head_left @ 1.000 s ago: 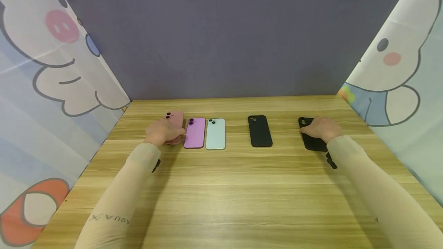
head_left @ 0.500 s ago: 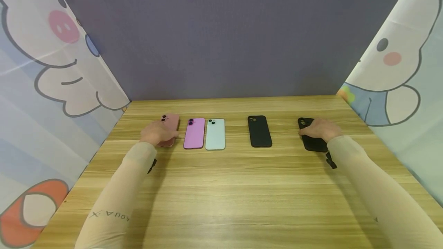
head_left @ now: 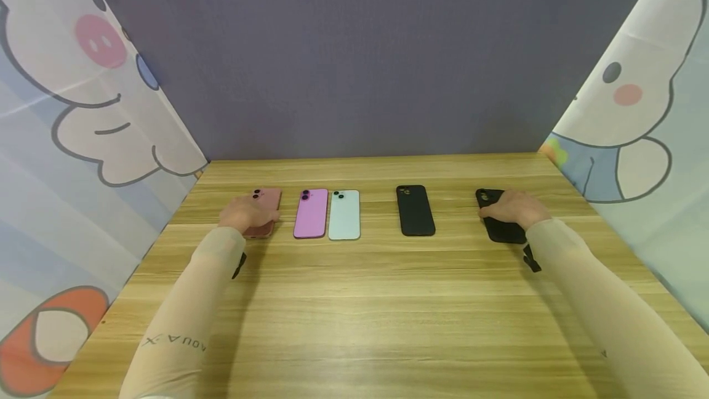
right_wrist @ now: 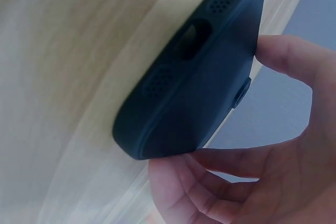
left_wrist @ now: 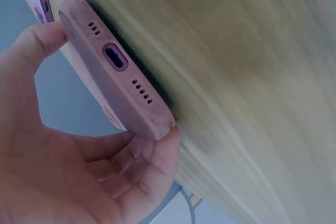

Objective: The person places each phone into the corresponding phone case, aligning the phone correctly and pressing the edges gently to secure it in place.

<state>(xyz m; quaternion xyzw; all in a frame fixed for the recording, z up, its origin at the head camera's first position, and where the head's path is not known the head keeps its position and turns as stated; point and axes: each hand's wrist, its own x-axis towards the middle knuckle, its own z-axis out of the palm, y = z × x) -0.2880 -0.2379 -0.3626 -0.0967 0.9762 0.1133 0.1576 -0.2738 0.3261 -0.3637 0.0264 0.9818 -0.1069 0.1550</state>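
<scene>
At the left of the row, my left hand (head_left: 245, 213) grips a pink phone (head_left: 269, 199) by its long sides, thumb on the right edge. Its rubbery pink cover (left_wrist: 118, 72), with port and speaker holes, shows in the left wrist view, low at the wooden table top. My right hand (head_left: 515, 207) holds a black phone case (head_left: 503, 231) at the right in the same way. In the right wrist view, light wood colour shows through the port hole of the black case (right_wrist: 210, 90). Thumb and fingers (right_wrist: 176, 182) press its opposite edges.
Between the hands lie a purple phone (head_left: 311, 214), a pale mint phone (head_left: 344, 215) and another black phone case (head_left: 416, 211). A dark grey panel (head_left: 354, 60) rises behind the table (head_left: 376, 313), with cartoon-printed curtains (head_left: 637, 79) at both sides.
My left hand has moved left and slightly toward me with the pink phone, widening the gap to the purple phone. My right hand and the black case have hardly moved.
</scene>
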